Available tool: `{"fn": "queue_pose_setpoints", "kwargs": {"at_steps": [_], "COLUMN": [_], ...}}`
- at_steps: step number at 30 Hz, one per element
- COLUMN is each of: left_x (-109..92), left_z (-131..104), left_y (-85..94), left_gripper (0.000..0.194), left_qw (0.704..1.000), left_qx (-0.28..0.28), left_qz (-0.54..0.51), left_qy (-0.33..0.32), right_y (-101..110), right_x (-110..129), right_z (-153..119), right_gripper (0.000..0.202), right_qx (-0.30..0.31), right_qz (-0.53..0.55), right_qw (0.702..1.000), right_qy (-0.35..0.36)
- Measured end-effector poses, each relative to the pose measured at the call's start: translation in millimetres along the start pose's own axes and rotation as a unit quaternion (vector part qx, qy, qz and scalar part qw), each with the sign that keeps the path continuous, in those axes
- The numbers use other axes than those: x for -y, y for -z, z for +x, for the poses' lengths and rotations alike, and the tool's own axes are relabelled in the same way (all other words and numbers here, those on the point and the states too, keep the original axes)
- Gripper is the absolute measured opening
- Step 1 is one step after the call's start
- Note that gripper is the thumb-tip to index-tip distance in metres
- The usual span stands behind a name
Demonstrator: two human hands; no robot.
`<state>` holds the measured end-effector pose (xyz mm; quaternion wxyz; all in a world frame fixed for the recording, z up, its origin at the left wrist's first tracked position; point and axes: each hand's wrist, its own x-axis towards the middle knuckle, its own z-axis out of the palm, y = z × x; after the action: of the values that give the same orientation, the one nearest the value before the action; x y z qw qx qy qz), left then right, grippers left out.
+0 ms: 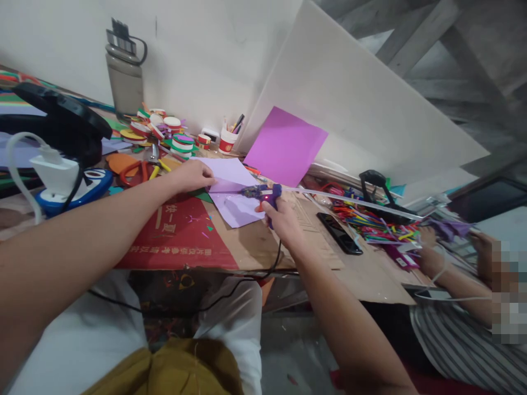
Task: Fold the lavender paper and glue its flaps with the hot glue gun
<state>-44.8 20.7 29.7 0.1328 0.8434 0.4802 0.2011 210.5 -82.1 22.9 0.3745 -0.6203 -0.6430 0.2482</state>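
Note:
My right hand (284,220) is wrapped round a blue hot glue gun (267,193), a long clear glue stick (349,199) jutting from its back. The gun's nozzle points left, over a lilac paper sheet (230,170) that has a crease across it. At the sheet's left edge, my left hand (193,176) is closed, its fingertips pinching the paper near the crease. Beneath the paper lies a red and brown cardboard sheet (164,241). From the gun a black cord hangs over the table edge.
Pliers (144,169), paper rolls (181,144) and a blue power strip (74,192) lie left. Behind are a bottle (124,77), a pen cup (228,140) and a purple sheet (284,145). Rightward are a phone (340,233), colourful strips (370,219) and another person's hand (430,252).

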Motion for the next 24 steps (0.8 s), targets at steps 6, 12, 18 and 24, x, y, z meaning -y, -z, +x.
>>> {"fn": "queue_pose_setpoints", "kwargs": {"at_steps": [6, 12, 18, 24], "left_x": [-2.7, 2.0, -0.9, -1.4], "left_z": [-1.3, 1.9, 0.9, 0.4], "left_y": [1.9, 1.4, 3.0, -0.1], "left_gripper": [0.036, 0.033, 0.036, 0.041], "left_qw": [1.0, 0.999, 0.997, 0.993], "left_qx": [0.014, 0.042, 0.068, 0.097], "left_qz": [-0.022, -0.011, -0.017, -0.012], "left_qy": [-0.009, -0.026, -0.02, -0.071], "right_y": [9.0, 16.1, 29.3, 45.7], "right_x": [-13.7, -26.6, -39.2, -68.4], "right_z": [8.2, 10.9, 24.8, 64.7], "right_gripper": [0.017, 0.017, 0.015, 0.014], "right_qx": [0.006, 0.009, -0.071, -0.186], "right_qz": [0.162, 0.22, 0.235, 0.143], "right_qw": [0.984, 0.972, 0.965, 0.959], "right_qy": [-0.07, -0.076, -0.094, -0.161]}}
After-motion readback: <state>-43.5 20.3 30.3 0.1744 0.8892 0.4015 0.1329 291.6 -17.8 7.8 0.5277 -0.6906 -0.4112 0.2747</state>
